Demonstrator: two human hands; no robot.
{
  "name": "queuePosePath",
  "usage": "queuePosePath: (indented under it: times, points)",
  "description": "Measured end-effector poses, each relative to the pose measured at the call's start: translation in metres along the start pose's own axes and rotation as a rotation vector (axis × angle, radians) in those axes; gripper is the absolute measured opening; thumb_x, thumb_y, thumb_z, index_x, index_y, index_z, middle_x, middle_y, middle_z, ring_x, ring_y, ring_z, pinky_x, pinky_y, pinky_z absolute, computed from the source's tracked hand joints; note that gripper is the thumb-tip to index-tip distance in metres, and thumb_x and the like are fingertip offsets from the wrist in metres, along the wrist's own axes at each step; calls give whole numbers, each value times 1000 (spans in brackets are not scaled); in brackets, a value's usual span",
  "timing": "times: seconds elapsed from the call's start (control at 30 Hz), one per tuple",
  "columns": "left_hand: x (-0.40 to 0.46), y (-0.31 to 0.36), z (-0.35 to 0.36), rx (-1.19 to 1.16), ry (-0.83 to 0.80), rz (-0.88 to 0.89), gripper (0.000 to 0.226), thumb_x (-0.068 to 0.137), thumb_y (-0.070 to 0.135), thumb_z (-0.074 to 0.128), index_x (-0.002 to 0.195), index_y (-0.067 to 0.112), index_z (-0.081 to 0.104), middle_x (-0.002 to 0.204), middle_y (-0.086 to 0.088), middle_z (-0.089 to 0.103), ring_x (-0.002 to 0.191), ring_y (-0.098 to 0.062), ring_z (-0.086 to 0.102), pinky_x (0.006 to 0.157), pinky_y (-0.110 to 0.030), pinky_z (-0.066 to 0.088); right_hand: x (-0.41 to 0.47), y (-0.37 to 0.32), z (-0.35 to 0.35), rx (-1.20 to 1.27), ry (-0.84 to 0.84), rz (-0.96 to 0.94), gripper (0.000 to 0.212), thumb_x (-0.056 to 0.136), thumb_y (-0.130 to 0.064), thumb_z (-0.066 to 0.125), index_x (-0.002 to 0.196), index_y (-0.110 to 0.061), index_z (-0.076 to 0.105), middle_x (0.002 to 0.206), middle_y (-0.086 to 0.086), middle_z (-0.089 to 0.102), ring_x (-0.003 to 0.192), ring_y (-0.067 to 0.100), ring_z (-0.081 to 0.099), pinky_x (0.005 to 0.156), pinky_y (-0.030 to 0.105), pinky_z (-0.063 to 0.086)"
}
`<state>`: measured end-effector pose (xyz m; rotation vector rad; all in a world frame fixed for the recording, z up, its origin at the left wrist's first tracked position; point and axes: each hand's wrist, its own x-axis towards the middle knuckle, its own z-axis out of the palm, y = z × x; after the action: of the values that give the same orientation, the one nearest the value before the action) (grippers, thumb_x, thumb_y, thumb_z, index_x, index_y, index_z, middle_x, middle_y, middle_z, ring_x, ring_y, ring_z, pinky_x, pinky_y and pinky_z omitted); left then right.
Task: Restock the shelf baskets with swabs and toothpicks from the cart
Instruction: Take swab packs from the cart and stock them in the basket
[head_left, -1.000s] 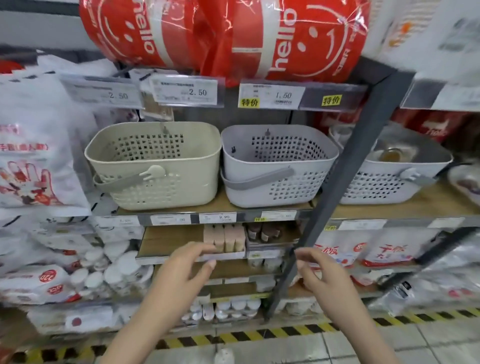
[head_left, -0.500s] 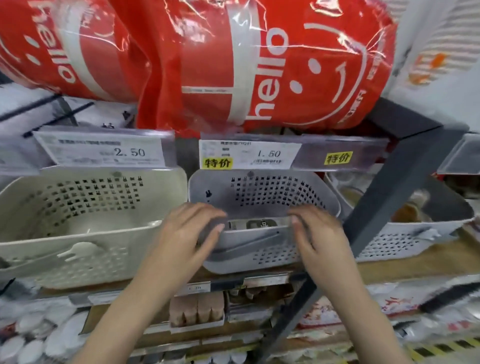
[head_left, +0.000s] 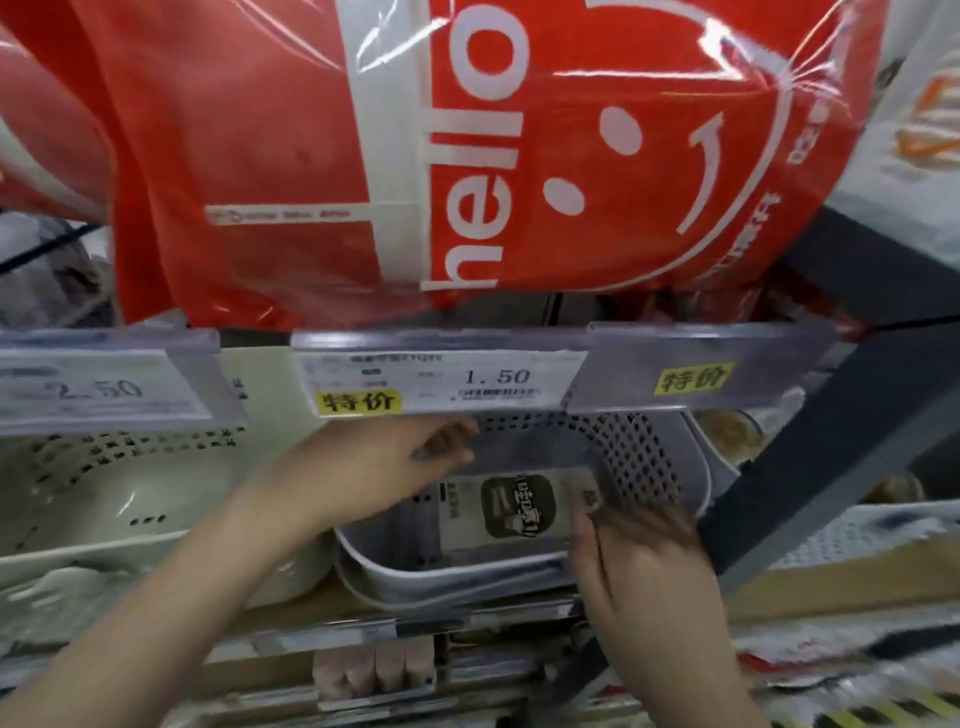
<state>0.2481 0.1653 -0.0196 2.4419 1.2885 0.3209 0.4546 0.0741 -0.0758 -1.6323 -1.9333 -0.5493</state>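
Left hand (head_left: 374, 470) reaches into the grey perforated plastic basket (head_left: 644, 462), fingers curled at its far wall, though whether they pinch anything is hard to tell. Right hand (head_left: 644, 566), motion-blurred, lies over the basket's smooth near rim, fingertips touching a flat packet (head_left: 511, 506) with a dark rounded label lying on the basket floor; its grasp is unclear. Left of the fingers sits a cream perforated basket (head_left: 130, 483). Above them hang clear price strips (head_left: 447, 379) reading 1.50, and higher up a glossy red bag (head_left: 467, 156), crinkled and printed hello.
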Motion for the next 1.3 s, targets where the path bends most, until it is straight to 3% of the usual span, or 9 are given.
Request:
queuePosePath:
  times: [0.13,0.23,0.37,0.5,0.77,0.9,1.1,1.2,1.3]
  points:
    - [47,10,13,38,-392,-42,48,92,34,59,134,15,45,131,-2,51,120,-18,49,95,-22,39,0,3,2,11,48,-17,44,91,-25,38,49,-19,48,47,-2,49,45,18,48,61,28,28]
    - [69,21,35,252,-560,24,60,82,44,67,130,15,48,117,-4,59,107,-23,56,87,-26,44,-2,4,4,46,72,-46,57,101,-29,22,51,-19,48,48,-2,48,46,17,48,61,28,28]
    - [80,19,71,351,-703,-26,115,75,51,72,150,10,-4,149,-15,30,129,-31,42,100,-33,40,-4,5,8,58,90,-56,58,101,-30,20,52,-18,49,50,-2,48,48,18,48,62,28,29]
    - [81,6,80,268,-715,-81,125,73,51,74,148,20,-20,154,-13,18,136,-32,32,108,-40,36,-4,5,9,51,109,-50,59,101,-29,20,52,-18,50,50,-2,48,48,18,48,62,29,30]
    - [88,8,69,112,-769,-122,60,82,39,70,131,11,50,130,-6,55,117,-22,54,88,-23,42,-5,3,10,4,94,-33,45,93,-24,36,51,-18,50,49,-3,48,48,18,48,61,31,29]
    - [88,6,64,55,-819,-255,67,78,52,68,130,13,53,132,-7,55,118,-23,53,100,-32,44,-5,2,10,-8,95,-17,39,90,-22,39,52,-18,50,49,-4,48,47,17,47,60,29,26]
    - [75,9,38,-327,-597,-419,92,64,54,78,141,19,41,143,5,42,133,-19,37,106,-32,34,-6,1,10,0,158,-15,39,92,-23,40,56,-17,55,53,-3,53,52,18,50,63,29,29]
    - [60,4,15,-489,-536,-465,76,60,51,83,125,20,58,115,-1,67,105,-17,63,87,-34,53,-7,2,15,77,189,0,46,101,-26,29,64,-14,55,62,0,53,62,21,49,67,30,31]
    - [43,7,-6,-603,-464,-467,61,59,45,83,110,18,65,88,-2,74,81,-16,70,68,-30,55,-8,2,20,139,180,29,47,103,-30,25,74,-13,58,72,2,55,69,23,48,71,33,32]
